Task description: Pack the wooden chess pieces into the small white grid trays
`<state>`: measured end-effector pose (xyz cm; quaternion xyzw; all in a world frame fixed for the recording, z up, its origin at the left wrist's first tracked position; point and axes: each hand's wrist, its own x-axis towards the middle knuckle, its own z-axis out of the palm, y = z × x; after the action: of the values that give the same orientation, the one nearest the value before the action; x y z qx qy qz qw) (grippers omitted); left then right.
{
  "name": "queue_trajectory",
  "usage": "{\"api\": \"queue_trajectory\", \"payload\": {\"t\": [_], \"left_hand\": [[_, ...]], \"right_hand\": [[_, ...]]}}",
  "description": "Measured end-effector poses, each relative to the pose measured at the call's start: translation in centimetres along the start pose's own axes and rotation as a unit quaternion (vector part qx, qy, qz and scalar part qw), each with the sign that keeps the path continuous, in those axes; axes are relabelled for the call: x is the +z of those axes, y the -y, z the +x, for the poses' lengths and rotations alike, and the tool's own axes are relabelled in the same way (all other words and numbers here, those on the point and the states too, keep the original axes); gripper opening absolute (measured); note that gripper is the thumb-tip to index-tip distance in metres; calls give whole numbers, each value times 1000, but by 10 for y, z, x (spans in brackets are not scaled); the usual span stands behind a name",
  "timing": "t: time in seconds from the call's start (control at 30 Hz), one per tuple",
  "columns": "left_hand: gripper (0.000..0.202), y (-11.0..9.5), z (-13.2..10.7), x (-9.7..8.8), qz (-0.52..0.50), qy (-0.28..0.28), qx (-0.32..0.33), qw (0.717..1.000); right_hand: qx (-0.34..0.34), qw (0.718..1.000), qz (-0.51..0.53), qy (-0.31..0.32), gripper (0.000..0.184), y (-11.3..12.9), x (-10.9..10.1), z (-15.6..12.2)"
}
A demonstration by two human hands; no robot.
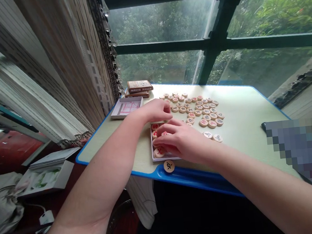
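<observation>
A white shallow box (pixel 153 157) lies near the table's front edge with round wooden chess pieces in it. My right hand (pixel 179 140) rests over this box, fingers curled, fingertips pressed on a red-marked piece (pixel 165 133). My left hand (pixel 155 111) lies just behind the box, fingers curled down on the table beside the loose pieces; what it holds, if anything, is hidden. Several wooden pieces (pixel 199 109) lie scattered across the middle of the table. One black-marked piece (pixel 169 166) sits in the blue groove at the front edge.
The pale table (pixel 245 123) has a blue rim and stands against a window. The box lid (pixel 126 107) and a stack of small boxes (pixel 139 88) lie at the back left. A curtain hangs left. A pixelated patch covers the right edge.
</observation>
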<state>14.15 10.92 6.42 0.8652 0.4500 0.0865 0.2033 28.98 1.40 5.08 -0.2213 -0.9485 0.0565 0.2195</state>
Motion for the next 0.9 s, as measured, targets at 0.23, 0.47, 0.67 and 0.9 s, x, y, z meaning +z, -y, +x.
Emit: {"api": "queue_trajectory", "payload": {"t": [0.23, 0.47, 0.67, 0.9], "left_hand": [[24, -2, -2, -1, 4, 5, -5, 1000], [22, 0, 0, -1, 2, 5, 2, 1000], [22, -1, -1, -1, -3, 9, -2, 1000], [21, 0, 1, 0, 1, 5, -11, 1000]], "right_hand": [[-10, 999, 35, -8, 18, -1, 1, 1], [-11, 999, 47, -10, 17, -2, 2, 0], [-6, 999, 47, -7, 16, -3, 0, -1], [-6, 997, 72, -5, 18, 5, -9, -3]]}}
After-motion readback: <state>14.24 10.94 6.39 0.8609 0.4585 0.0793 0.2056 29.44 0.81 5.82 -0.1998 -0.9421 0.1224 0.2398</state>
